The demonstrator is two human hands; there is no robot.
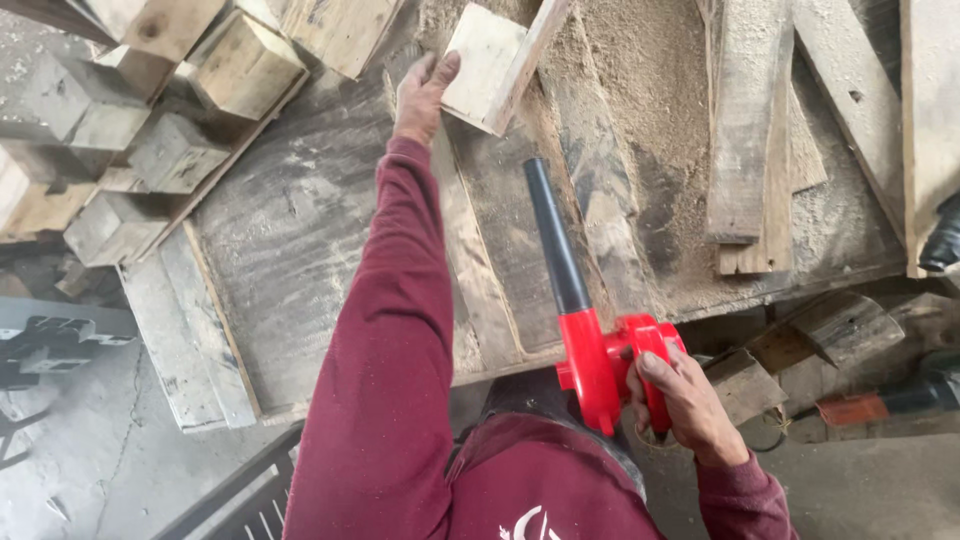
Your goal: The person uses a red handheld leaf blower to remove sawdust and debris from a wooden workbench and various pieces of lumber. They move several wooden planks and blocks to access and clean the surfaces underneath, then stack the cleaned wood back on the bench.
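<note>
Dusty grey wooden workbench (300,230), sawdust-strewn; we work at its near edge.
We note the red handheld blower with a long black nozzle (590,350) at the bench's front edge, nozzle aimed over the boards, our right hand (685,400) closed around its handle. Far across, our left hand (425,95) lies open, fingers touching the pale square wood block (485,60).

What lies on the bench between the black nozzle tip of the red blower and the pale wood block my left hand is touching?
In the head view, only bare dusty board separates the black nozzle from the pale wood block.
</note>
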